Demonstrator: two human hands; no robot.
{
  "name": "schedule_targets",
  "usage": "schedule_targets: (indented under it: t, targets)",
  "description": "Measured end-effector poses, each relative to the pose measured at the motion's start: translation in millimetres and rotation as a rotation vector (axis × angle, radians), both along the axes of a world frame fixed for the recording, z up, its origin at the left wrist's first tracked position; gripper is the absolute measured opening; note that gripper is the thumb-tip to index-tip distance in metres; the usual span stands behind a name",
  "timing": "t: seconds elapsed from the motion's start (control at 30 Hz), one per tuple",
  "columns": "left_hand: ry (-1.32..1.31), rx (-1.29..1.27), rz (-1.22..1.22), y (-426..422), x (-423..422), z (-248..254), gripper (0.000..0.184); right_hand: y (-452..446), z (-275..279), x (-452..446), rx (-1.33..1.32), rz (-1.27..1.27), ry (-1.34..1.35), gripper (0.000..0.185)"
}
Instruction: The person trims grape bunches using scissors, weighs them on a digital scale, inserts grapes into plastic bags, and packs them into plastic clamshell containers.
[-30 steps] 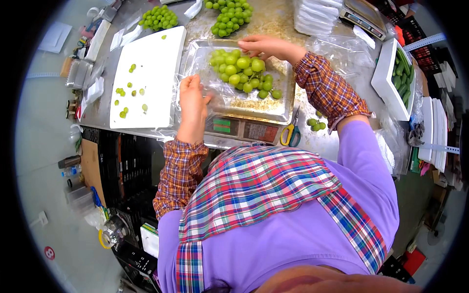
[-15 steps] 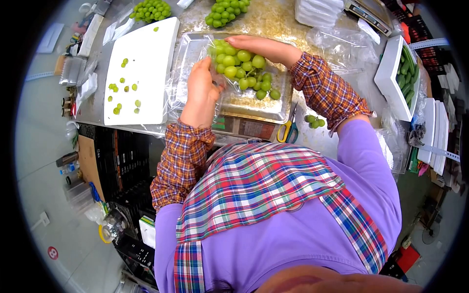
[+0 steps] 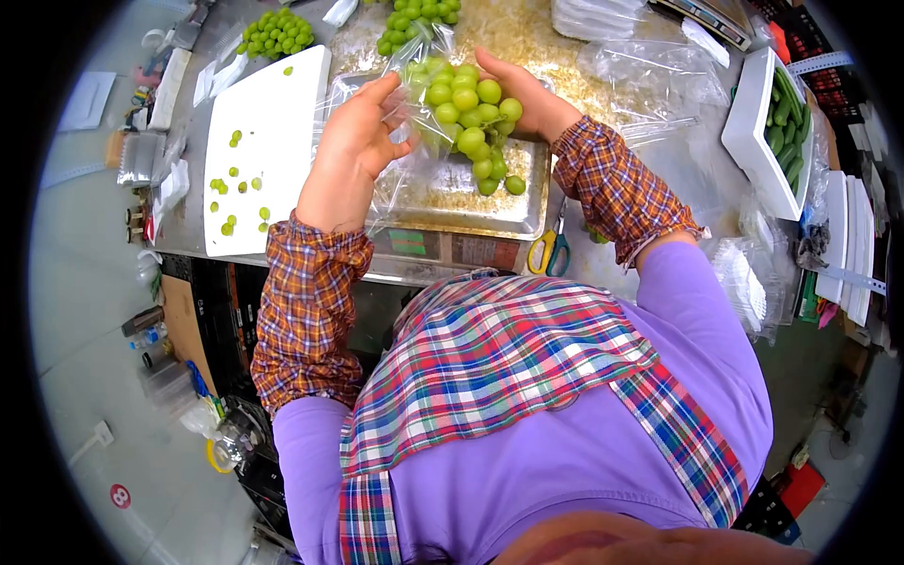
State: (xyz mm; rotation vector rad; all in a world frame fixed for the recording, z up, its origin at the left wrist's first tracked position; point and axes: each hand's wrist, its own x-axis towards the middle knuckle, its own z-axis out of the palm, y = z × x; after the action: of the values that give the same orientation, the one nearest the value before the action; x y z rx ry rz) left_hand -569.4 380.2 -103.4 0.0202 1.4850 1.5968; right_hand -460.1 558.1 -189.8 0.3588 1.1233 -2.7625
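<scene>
A bunch of green grapes (image 3: 478, 118), partly wrapped in clear plastic film (image 3: 419, 71), is between my hands above the metal tray (image 3: 452, 209). On its left side, my left hand (image 3: 353, 141) has fingers and thumb spread, the film touching its fingertips. My right hand (image 3: 529, 99) is cupped against the right side of the bunch, fingers stretched up and partly hidden behind it. Loose film trails down beside my left hand onto the tray. The bunch's lower tip hangs free of the film.
A white cutting board (image 3: 268, 160) with several loose grapes lies left. More grape bunches (image 3: 278, 34) sit at the back. Scissors (image 3: 550, 250) rest at the tray's corner. A white box (image 3: 744, 141) of green vegetables (image 3: 784, 122) stands right, near crumpled plastic (image 3: 659, 80).
My left hand has moved left, and its fingers have spread away from the bunch. The grapes are tilted more upright, with my right hand lower along their side.
</scene>
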Motion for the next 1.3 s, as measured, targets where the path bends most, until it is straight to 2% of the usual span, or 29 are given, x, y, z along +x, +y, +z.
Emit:
schedule_targets:
  t: [0.07, 0.17, 0.2, 0.3, 0.37, 0.5, 0.57, 0.67, 0.9, 0.93, 1.03, 1.07, 1.2, 1.3]
  targets:
    - [0.069, 0.038, -0.087, -1.6, -1.5, 10.9, 0.04, 6.6, -8.6, 3.9, -0.178, 0.028, 0.029, 0.067]
    - [0.2, 0.026, -0.135, -10.7, -16.9, 14.6, 0.036, 4.8, -7.1, 12.0, -0.266, -0.023, 0.083, 0.064]
    - [0.265, -0.024, -0.106, -13.2, -22.1, 16.6, 0.029, 3.5, -2.1, 16.0, -0.303, -0.036, 0.092, 0.063]
    - [0.685, -0.212, -0.168, -26.3, -37.2, 27.4, 0.023, -0.1, 8.9, 34.1, -0.342, -0.053, 0.128, 0.062]
    - [0.974, -0.186, -0.229, -25.4, -45.2, 20.9, 0.019, 1.1, 11.3, 47.0, -0.356, -0.075, 0.156, 0.062]
    - [1.287, -0.104, -0.44, -14.7, -26.9, -11.1, 0.019, -16.3, 32.4, 82.1, -0.368, -0.181, 0.125, 0.063]
    - [1.384, -0.253, -0.6, -9.0, 2.8, -23.6, 0.017, -23.9, 36.2, 95.9, -0.38, -0.199, 0.135, 0.063]
    - [1.313, -0.141, -0.551, -8.7, 23.9, -45.6, 0.015, -42.7, 41.2, 103.7, -0.418, -0.215, 0.14, 0.064]
    - [1.254, -0.054, -0.423, -26.3, 42.3, -62.3, 0.019, -63.2, 34.7, 92.9, -0.465, -0.131, 0.178, 0.064]
    - [1.196, -0.071, -0.424, -30.3, 43.1, -62.1, 0.019, -67.0, 31.8, 87.6, -0.496, -0.117, 0.169, 0.064]
    - [0.612, 0.05, -0.316, -31.6, 26.9, -60.1, 0.019, -74.8, 22.8, 81.5, -0.524, -0.076, 0.171, 0.066]
    - [0.582, 0.061, -0.274, -32.4, 21.9, -58.2, 0.018, -76.5, 18.4, 81.4, -0.526, -0.063, 0.166, 0.067]
    - [0.58, 0.056, -0.218, -40.2, 13.6, -37.1, 0.02, -80.2, 9.4, 85.7, -0.476, -0.119, 0.115, 0.068]
    - [0.795, 0.029, -0.217, -39.6, 15.7, -24.9, 0.018, -80.0, 8.7, 87.3, -0.54, -0.069, 0.111, 0.069]
